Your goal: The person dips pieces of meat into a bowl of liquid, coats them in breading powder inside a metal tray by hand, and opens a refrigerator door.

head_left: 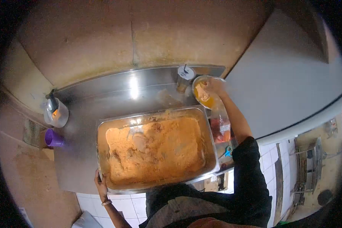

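Observation:
A large metal tray [212, 159] lies in front of me, spread with an orange, crumbly coating powder [171, 140] that has lumps and hollows. My left hand [101, 187] is closed on the tray's near left corner. Beyond the tray's far right corner stands a round bowl [195, 84] of yellow-orange liquid. My right hand [216, 87] reaches into the bowl, against a pale, coated-looking piece of food [202, 92]. Blur hides its fingers, so their grip on the piece is unclear. A clear plastic bag [220, 127] with reddish contents sits under my right forearm.
Behind the tray stands a lidded drink cup [184, 81] with a black straw, close to the bowl. Blue-handled scissors [228, 151] lie right of the tray. At the left end of the steel table [79, 152] are a white container [57, 114] and a purple cup [54, 137].

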`<state>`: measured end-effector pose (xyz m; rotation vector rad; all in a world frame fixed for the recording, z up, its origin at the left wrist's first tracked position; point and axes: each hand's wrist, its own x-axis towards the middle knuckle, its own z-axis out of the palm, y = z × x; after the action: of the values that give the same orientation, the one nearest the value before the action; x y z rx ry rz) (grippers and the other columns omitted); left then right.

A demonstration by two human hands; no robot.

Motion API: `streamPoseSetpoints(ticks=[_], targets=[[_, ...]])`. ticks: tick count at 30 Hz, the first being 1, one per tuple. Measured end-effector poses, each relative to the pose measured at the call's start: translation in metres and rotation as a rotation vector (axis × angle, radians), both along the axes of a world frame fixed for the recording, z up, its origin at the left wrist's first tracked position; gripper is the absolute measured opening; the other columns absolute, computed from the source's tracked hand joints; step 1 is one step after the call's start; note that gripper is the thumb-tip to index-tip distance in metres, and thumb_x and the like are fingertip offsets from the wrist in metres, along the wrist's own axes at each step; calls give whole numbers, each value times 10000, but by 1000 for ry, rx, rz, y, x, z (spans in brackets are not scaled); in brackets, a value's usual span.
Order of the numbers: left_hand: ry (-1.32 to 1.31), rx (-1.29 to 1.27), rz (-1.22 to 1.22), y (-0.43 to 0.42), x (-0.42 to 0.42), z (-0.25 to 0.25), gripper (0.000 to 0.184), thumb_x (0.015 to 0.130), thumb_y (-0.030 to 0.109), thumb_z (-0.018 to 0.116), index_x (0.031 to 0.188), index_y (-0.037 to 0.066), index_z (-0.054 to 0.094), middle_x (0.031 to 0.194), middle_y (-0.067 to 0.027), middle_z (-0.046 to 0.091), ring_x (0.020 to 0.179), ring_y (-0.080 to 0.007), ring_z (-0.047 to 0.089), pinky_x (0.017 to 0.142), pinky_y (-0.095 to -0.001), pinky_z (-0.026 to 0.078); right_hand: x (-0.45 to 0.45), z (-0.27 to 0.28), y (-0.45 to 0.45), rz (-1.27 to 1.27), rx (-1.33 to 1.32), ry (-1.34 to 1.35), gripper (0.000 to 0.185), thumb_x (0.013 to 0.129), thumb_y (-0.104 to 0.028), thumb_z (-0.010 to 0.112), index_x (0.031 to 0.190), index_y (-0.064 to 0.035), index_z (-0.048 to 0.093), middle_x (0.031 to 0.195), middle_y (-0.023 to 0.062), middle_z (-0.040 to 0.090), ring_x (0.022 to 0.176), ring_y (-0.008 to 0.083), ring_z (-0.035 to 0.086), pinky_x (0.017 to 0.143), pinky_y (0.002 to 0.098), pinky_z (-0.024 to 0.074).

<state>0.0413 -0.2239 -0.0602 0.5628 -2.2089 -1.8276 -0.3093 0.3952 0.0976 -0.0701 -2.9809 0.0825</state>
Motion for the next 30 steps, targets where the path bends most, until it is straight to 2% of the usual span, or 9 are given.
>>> streamPoseSetpoints(ticks=[3, 6, 8, 11, 14, 18, 20, 26, 30], targets=[[-62, 44, 39, 6, 1, 9, 545, 922, 137, 603, 1383, -43, 377, 1443, -175, 378, 1340, -254, 342, 1111, -368, 256, -36, -65, 44, -19, 35, 2, 411, 766, -460, 610, 957, -106, 692, 937, 196, 675, 906, 353, 650, 766, 476, 504], [-67, 1, 48, 0, 5, 1, 538, 923, 128, 593, 1388, -34, 375, 1452, -162, 365, 1341, -247, 338, 1111, -368, 253, -20, -64, 39, -98, -15, -36, 454, 770, -509, 601, 983, -118, 686, 948, 188, 679, 900, 351, 653, 772, 482, 503], [-91, -14, 56, 2, 6, 5, 533, 922, 130, 594, 1384, -30, 383, 1443, -156, 378, 1332, -248, 350, 1108, -368, 258, -11, -46, 24, -110, 40, -245, 470, 776, -536, 592, 1010, -138, 681, 967, 166, 684, 888, 345, 657, 767, 472, 507], [-73, 16, -25, 0, 1, 14, 517, 919, 126, 596, 1374, -25, 403, 1426, -145, 404, 1314, -248, 373, 1101, -368, 269, -46, -127, 76, 16, 106, -133, 480, 775, -554, 577, 1013, -152, 683, 964, 150, 688, 872, 339, 662, 759, 462, 512], [-45, 25, -52, 0, 0, 8, 494, 913, 111, 599, 1357, -22, 429, 1406, -141, 428, 1302, -249, 391, 1094, -367, 283, 0, -40, 22, -47, 112, -155, 485, 769, -560, 579, 1009, -150, 681, 961, 164, 682, 863, 355, 658, 741, 471, 504], [-48, -19, 36, 0, 3, 4, 505, 911, 106, 601, 1365, -21, 420, 1418, -147, 415, 1312, -251, 378, 1100, -370, 276, -23, -43, 54, -5, 165, -143, 465, 774, -527, 586, 1024, -143, 669, 959, 187, 675, 857, 377, 653, 731, 489, 496], [-40, -10, 47, 0, 3, 2, 509, 912, 106, 601, 1369, -21, 416, 1422, -148, 410, 1314, -251, 375, 1103, -370, 273, -15, -19, 43, -56, 6, 11, 471, 788, -510, 582, 1020, -106, 654, 943, 220, 665, 850, 399, 648, 724, 501, 488], [-31, 23, 11, 1, -1, 6, 503, 915, 101, 598, 1368, -21, 415, 1429, -146, 404, 1326, -247, 360, 1104, -366, 269, -27, -24, 53, -45, 26, 95, 505, 817, -506, 555, 953, -25, 631, 911, 265, 647, 838, 415, 640, 729, 516, 478], [-46, 29, -2, 6, -5, 13, 501, 910, 99, 600, 1361, -24, 422, 1396, -144, 441, 1304, -235, 383, 1092, -357, 275, -14, -13, 46, -2, 84, 183, 482, 817, -484, 575, 937, -20, 624, 887, 257, 648, 809, 404, 639, 714, 508, 488]])
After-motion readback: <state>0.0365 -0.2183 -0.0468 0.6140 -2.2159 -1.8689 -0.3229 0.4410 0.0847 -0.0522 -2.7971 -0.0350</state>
